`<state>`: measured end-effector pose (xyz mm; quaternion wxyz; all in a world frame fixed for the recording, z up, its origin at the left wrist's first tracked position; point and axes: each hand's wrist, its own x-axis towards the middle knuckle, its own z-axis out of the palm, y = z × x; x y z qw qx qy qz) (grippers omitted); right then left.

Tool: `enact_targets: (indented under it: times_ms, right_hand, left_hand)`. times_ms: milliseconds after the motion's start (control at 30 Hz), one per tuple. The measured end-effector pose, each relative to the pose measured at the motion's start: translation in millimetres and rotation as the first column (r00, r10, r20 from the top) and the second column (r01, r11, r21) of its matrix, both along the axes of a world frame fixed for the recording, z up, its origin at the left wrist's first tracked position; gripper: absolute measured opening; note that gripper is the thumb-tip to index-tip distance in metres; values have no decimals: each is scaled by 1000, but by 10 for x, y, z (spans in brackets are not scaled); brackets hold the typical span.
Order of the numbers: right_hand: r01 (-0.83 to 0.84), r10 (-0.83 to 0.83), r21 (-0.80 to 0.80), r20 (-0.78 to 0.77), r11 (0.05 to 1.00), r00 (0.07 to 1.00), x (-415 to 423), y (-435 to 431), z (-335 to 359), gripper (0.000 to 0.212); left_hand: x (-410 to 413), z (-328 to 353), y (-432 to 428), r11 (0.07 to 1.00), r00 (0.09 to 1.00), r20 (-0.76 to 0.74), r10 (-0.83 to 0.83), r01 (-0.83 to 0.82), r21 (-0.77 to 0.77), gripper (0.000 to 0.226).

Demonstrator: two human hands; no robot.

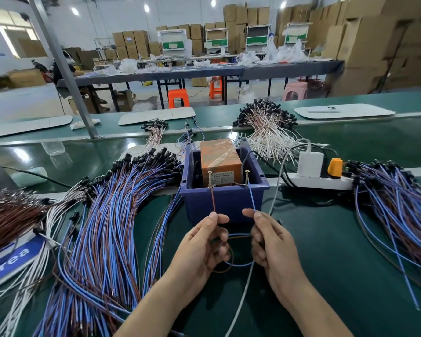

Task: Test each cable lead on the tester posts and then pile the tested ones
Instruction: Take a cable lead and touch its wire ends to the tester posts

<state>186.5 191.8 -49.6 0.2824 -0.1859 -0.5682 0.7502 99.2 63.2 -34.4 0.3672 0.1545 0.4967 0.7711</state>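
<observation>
Mid-frame, my left hand (pixel 202 244) pinches the brown lead (pixel 212 198), my right hand (pixel 270 242) the blue lead (pixel 251 198), both reaching the screw posts (pixel 209 178).

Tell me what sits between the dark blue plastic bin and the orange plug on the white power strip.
Head view: a white charger block plugged into the white power strip, plus a white cable running down beside the bin.

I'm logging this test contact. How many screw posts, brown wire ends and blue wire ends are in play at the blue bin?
Brass screw posts on the blue plastic bin: 2
Thin brown wire end, pinched by left hand: 1
Thin blue wire end, pinched by right hand: 1
Total: 4
</observation>
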Motion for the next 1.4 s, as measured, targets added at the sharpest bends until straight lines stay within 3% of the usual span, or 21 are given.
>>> enact_targets:
  times_ms: [1400]
  right_hand:
    - [-15,15,0,-2,1000,1000,10,17,-31,24]
  left_hand:
    - [-33,-35,32,1000,999,33,1,-1,11,27]
